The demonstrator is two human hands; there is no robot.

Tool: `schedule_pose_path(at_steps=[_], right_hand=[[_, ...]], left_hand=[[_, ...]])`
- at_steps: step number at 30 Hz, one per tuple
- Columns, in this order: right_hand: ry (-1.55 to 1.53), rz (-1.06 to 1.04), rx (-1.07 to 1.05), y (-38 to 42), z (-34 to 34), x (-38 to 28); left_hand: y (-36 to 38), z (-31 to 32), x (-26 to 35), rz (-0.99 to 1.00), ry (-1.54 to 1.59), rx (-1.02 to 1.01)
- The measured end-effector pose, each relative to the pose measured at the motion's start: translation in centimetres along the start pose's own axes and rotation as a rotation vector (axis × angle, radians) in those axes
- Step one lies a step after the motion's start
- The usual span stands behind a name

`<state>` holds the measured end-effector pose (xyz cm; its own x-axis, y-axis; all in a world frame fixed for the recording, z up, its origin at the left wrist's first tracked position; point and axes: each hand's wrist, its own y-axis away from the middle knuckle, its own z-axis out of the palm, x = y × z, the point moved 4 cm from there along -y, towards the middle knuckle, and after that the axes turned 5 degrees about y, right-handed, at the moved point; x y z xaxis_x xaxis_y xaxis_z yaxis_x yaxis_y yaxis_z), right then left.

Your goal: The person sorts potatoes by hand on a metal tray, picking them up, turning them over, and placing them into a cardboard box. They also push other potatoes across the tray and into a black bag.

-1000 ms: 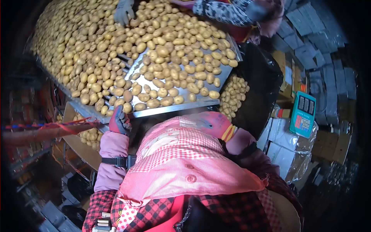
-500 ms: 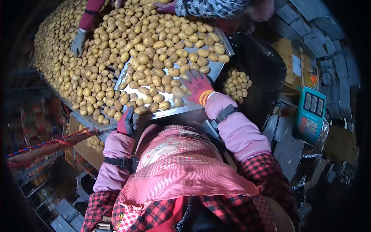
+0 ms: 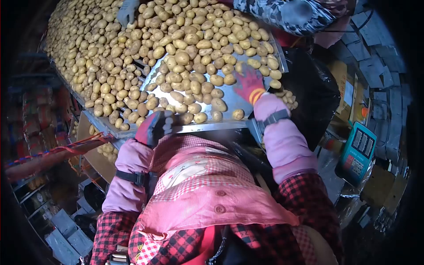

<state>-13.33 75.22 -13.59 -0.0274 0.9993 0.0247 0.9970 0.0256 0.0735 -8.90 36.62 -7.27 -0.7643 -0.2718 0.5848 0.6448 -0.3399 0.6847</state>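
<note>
Pale yellow potatoes (image 3: 191,39) cover most of the metal sorting table (image 3: 229,115). My right hand (image 3: 250,84), in a pink glove with a yellow-striped cuff, reaches over the sheet metal at the table's right side. Its fingers are spread and slightly smeared, with the tips against or just beside some potatoes; no grasp shows. At the near edge rests my left hand (image 3: 152,128), in a pink glove with dark fingertips. Its fingers are loosely bent beside the nearest potatoes, and I see nothing held in them.
Another person's grey-gloved hand (image 3: 127,12) touches the pile at the far side; a camouflage sleeve (image 3: 265,13) is at the upper right. Right of the table are a black plastic bag (image 3: 313,88), cardboard boxes and a teal scale (image 3: 357,152). A wrapped bar (image 3: 57,154) juts out left.
My right hand has moved right and away from me, and bare metal shows where potatoes lay. My left hand stays by the edge. The other person's gloved hand has shifted farther back.
</note>
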Motion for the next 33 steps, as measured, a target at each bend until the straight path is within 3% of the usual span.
schedule_pose_path(at_steps=[2,3,5,6,8,10,13,15,16,17,20,24,32,33], right_hand=[[0.027,-0.251,0.157,4.6,2.4,-0.2],[-0.092,-0.283,-0.054,6.9,0.9,0.6],[-0.411,-0.149,-0.281,8.9,-0.4,3.4],[-0.608,0.027,-0.292,9.8,0.2,5.3],[-0.706,0.211,-0.173,9.9,-0.3,6.9],[-0.526,0.188,0.064,7.3,-2.4,5.2],[-0.142,0.003,0.012,2.7,-1.0,1.1],[-0.172,0.126,-0.098,1.7,-1.0,1.3],[-0.187,0.189,-0.154,1.3,-1.7,1.3],[-0.216,0.208,-0.289,0.5,-2.2,1.1],[-0.061,0.195,-0.529,-3.1,-2.1,-0.2],[-0.114,0.284,-0.57,-5.7,-2.5,0.0],[-0.191,0.271,-0.397,-5.0,4.0,0.4],[-0.158,0.288,-0.287,-4.1,3.7,0.0]], left_hand=[[-1.1,1.4,1.3,0.122,-0.129,0.01],[-1.7,1.6,1.9,0.225,-0.326,-0.043],[-3.0,5.7,3.8,0.536,-0.837,-0.233],[-3.7,8.0,3.6,0.682,-1.091,-0.338],[-5.6,11.1,2.0,1.083,-1.503,-0.318],[-8.5,11.8,0.8,1.07,-1.727,-0.321],[-8.9,9.3,2.4,1.072,-1.853,-0.285],[-7.7,6.1,4.3,1.09,-1.86,-0.171],[-6.4,4.9,5.4,1.026,-1.857,-0.016],[-6.5,2.5,5.9,1.066,-1.949,0.039],[-6.0,-3.3,5.7,1.082,-1.829,0.269],[-4.1,-3.9,5.9,1.013,-1.744,0.309],[-3.7,-2.5,6.5,1.071,-1.675,0.285],[-3.5,-1.9,6.6,1.082,-1.688,0.281]])
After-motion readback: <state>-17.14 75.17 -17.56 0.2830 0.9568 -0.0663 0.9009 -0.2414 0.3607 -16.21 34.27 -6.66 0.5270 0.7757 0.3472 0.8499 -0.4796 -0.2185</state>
